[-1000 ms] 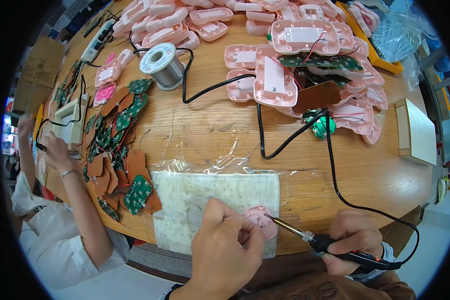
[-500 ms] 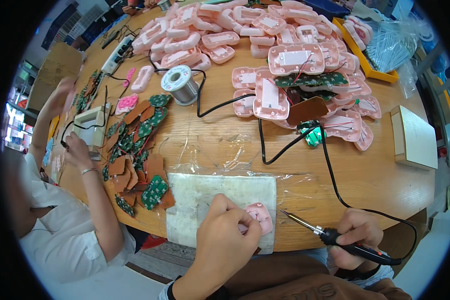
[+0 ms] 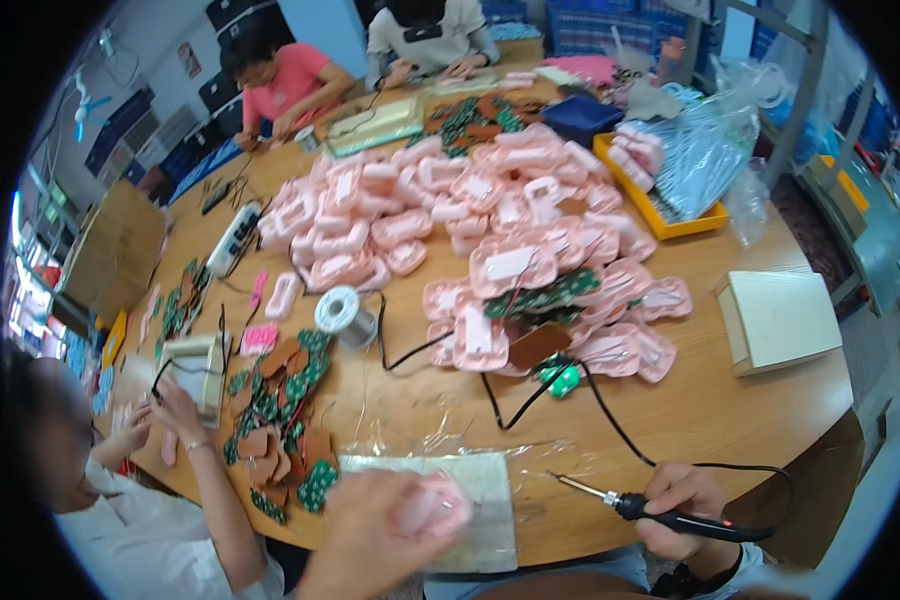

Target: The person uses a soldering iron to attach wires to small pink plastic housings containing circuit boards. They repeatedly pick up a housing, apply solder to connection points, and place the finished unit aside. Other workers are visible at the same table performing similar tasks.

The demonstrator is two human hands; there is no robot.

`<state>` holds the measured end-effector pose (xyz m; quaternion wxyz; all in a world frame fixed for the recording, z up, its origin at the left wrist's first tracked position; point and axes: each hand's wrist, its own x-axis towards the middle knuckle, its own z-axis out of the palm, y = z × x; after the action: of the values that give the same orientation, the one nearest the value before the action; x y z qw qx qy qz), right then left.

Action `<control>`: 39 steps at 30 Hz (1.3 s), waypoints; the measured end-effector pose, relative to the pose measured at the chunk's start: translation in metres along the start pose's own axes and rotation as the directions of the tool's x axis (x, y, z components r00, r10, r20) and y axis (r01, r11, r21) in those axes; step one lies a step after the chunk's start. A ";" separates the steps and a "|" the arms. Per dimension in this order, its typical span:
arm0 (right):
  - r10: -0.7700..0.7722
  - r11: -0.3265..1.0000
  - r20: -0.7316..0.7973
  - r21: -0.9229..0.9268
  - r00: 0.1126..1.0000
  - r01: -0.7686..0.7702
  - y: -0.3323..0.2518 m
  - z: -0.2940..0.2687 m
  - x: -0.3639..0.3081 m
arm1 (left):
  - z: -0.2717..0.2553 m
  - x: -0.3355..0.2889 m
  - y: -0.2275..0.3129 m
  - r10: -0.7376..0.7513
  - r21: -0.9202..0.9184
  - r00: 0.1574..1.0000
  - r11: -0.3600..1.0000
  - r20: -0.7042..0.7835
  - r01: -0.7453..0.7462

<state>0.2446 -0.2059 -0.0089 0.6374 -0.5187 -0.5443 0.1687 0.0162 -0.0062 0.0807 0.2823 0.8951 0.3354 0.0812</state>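
Observation:
A small pink plastic shell [image 3: 438, 508] is gripped in my left hand [image 3: 365, 530], raised over the pale work mat [image 3: 485, 530]; motion smears both a little. My right hand [image 3: 682, 510] is closed round the black handle of a soldering iron [image 3: 625, 504]. Its metal tip points left, past the mat's right edge, and touches nothing that I can see. Left of the mat lies a heap of green circuit boards and brown boards [image 3: 290, 400]. Beyond the mat, stacked pink shells [image 3: 480, 335] hold boards and thin wires.
A solder spool [image 3: 345, 318] stands mid-table. The iron's black cord [image 3: 610, 425] loops across the wood. Farther off are a big pile of pink shells [image 3: 370, 215], a yellow tray [image 3: 685, 226] and, right, a pale box [image 3: 782, 315]. A co-worker [image 3: 160, 510] sits close at left; two others work across.
My left hand has lifted the pink shell off the mat and moved left. The view has tilted up, bringing the people across the table into sight. My right hand still holds the iron.

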 end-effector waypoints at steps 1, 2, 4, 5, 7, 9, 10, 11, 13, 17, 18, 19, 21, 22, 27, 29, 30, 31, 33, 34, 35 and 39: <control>0.014 1.000 0.008 -0.004 1.000 -0.014 -0.002 -0.002 -0.001 | -0.014 0.011 0.002 0.075 0.055 0.997 0.996 -0.037 -0.073; 0.008 1.000 0.008 0.007 1.000 -0.008 -0.001 0.001 -0.001 | -0.027 0.028 0.002 0.160 0.091 0.982 0.984 -0.104 -0.150; 0.028 0.999 -0.001 0.028 1.000 -0.028 -0.003 0.004 -0.001 | -0.034 0.077 0.012 0.327 0.110 0.924 0.944 -0.196 -0.311; 0.047 0.998 -0.013 0.033 0.999 -0.047 -0.003 0.006 0.000 | -0.033 0.102 0.017 0.415 0.063 0.885 0.909 -0.212 -0.411; 0.042 0.997 -0.014 0.070 0.999 -0.040 -0.004 0.013 0.004 | -0.016 0.160 0.026 0.430 0.097 0.869 0.903 -0.245 -0.419; 0.021 0.998 -0.005 0.065 1.000 -0.020 -0.007 0.016 0.008 | 0.007 0.203 0.031 0.420 0.166 0.897 0.903 -0.137 -0.397; -0.030 0.998 -0.017 0.057 0.999 0.031 -0.009 0.017 0.009 | 0.022 0.212 0.030 0.462 0.234 0.858 0.880 -0.224 -0.413; -0.014 0.999 -0.004 0.051 1.000 0.014 -0.011 0.017 0.011 | 0.033 0.216 0.029 0.507 0.299 0.784 0.858 -0.358 -0.419; 0.018 0.999 0.019 0.030 1.000 -0.019 -0.011 0.012 0.014 | 0.026 0.224 0.004 0.548 0.366 0.733 0.830 -0.403 -0.420; 0.018 0.996 0.018 0.086 1.000 -0.019 -0.003 0.009 0.020 | -0.037 0.253 -0.079 0.303 0.532 0.850 0.846 -0.432 -0.031; 0.038 0.995 0.012 0.097 0.999 -0.039 -0.001 0.011 0.020 | -0.050 0.261 -0.101 0.165 0.532 0.840 0.830 -0.517 0.165; 0.055 0.993 0.007 0.106 0.998 -0.055 0.001 0.013 0.021 | -0.057 0.268 -0.121 0.195 0.555 0.802 0.809 -0.565 0.195; 0.073 0.991 0.005 0.115 0.997 -0.073 0.003 0.018 0.023 | -0.062 0.282 -0.151 0.298 0.584 0.652 0.763 -0.697 0.276; 0.075 0.990 0.011 0.118 0.997 -0.076 0.003 0.020 0.024 | -0.060 0.290 -0.159 0.272 0.574 0.672 0.771 -0.689 0.275; 0.038 0.998 0.030 0.056 0.999 -0.040 -0.002 0.026 0.036 | -0.057 0.306 -0.144 0.328 0.622 0.712 0.759 -0.621 0.193; 0.028 0.999 0.016 0.038 0.999 -0.028 -0.003 0.022 0.036 | -0.066 0.292 -0.125 0.350 0.599 0.719 0.793 -0.601 0.114; 0.041 0.999 0.012 0.033 0.999 -0.041 -0.004 0.020 0.034 | -0.074 0.277 -0.117 0.465 0.560 0.639 0.826 -0.612 -0.065; 0.035 0.999 0.019 0.031 0.999 -0.036 -0.003 0.018 0.031 | -0.076 0.253 -0.110 0.554 0.588 0.582 0.794 -0.595 -0.154; 0.065 0.998 0.012 -0.026 0.998 -0.065 0.001 0.013 0.023 | -0.076 0.190 -0.093 0.600 0.610 0.555 0.768 -0.575 -0.198; 0.106 0.992 -0.011 -0.068 0.994 -0.107 0.003 0.011 0.018 | -0.070 0.155 -0.083 0.621 0.619 0.577 0.749 -0.530 -0.238; 0.125 0.990 -0.042 -0.062 0.991 -0.127 0.005 0.010 0.014 | -0.061 0.113 -0.072 0.593 0.581 0.641 0.768 -0.487 -0.269; 0.045 0.998 -0.084 -0.043 0.995 -0.049 0.010 0.008 0.007 | -0.019 -0.001 -0.028 0.643 0.540 0.729 0.709 -0.232 -0.454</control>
<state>0.2435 -0.1927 -0.0151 0.6434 -0.5521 -0.5087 0.1500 -0.0067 0.0192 0.0811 -0.0454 0.9567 0.1068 0.2670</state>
